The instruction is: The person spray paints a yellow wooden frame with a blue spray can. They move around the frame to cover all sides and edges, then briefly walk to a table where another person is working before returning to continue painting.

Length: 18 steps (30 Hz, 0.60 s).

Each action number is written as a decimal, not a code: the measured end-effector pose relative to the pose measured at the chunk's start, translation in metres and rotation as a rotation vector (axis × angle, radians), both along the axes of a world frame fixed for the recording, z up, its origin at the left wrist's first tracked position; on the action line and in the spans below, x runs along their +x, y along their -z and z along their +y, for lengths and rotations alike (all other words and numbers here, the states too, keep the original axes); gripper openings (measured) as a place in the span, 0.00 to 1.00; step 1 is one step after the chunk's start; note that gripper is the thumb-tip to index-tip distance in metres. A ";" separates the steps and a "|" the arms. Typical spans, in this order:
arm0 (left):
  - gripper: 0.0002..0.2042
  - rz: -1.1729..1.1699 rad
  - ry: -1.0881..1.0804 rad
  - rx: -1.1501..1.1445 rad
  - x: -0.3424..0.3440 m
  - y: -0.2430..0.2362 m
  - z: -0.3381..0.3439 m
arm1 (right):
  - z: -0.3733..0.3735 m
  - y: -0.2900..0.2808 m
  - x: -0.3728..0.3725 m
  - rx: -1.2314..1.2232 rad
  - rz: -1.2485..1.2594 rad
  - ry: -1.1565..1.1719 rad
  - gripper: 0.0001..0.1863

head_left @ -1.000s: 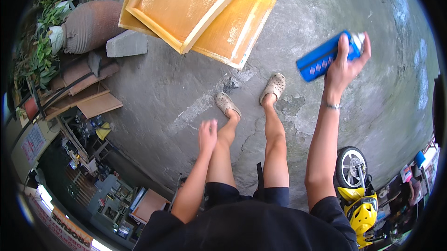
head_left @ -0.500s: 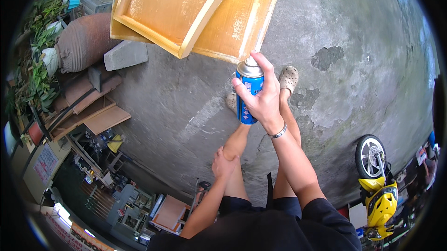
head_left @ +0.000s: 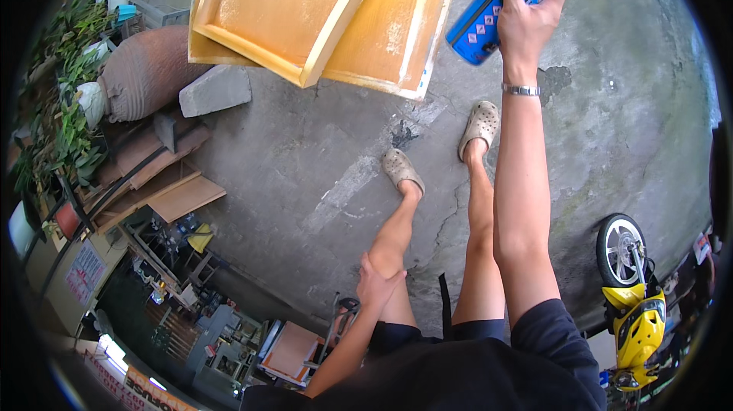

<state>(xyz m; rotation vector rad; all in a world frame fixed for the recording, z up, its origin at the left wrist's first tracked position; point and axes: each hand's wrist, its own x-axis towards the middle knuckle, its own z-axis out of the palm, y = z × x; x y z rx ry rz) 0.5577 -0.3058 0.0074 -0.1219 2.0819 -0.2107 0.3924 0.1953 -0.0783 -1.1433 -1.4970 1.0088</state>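
My right hand (head_left: 527,33) is closed around a blue spray can (head_left: 481,25), held tilted in the air at the upper right. The can's white top points up and right, with my fingers over it. To its left lies a yellow-stained wooden panel (head_left: 416,37), reaching out from under a wooden tray-like piece (head_left: 282,6) with a raised rim. Whitish streaks mark both surfaces. Low in the view, my left hand (head_left: 380,285) grips my left knee (head_left: 385,258), its fingers curled round the side of it.
Grey concrete floor (head_left: 305,151) with cracks and patches lies under my clog-shod feet. Leftward are a concrete block (head_left: 217,90), a big clay jar (head_left: 149,71), leafy plants (head_left: 69,75) and wooden boards (head_left: 187,197). At the lower right stands a yellow motorcycle (head_left: 641,327).
My right hand has carried the spray can up and right, away from the panel's lower corner, and tilted it from upright. My left hand stays on the knee; my left foot now shows fully.
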 end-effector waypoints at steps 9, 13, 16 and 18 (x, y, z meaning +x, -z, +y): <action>0.55 -0.016 0.096 -0.031 -0.004 0.022 -0.019 | -0.161 -0.018 0.027 -0.308 -0.011 -0.370 0.33; 0.54 -0.002 0.099 0.006 -0.003 0.024 -0.030 | -0.231 -0.030 0.047 -0.378 -0.030 -0.536 0.35; 0.54 -0.009 0.098 -0.003 -0.005 0.023 -0.032 | -0.272 -0.041 0.060 -0.316 -0.043 -0.684 0.36; 0.54 -0.004 0.106 0.001 -0.004 0.025 -0.035 | -0.279 -0.040 0.062 -0.342 -0.064 -0.712 0.35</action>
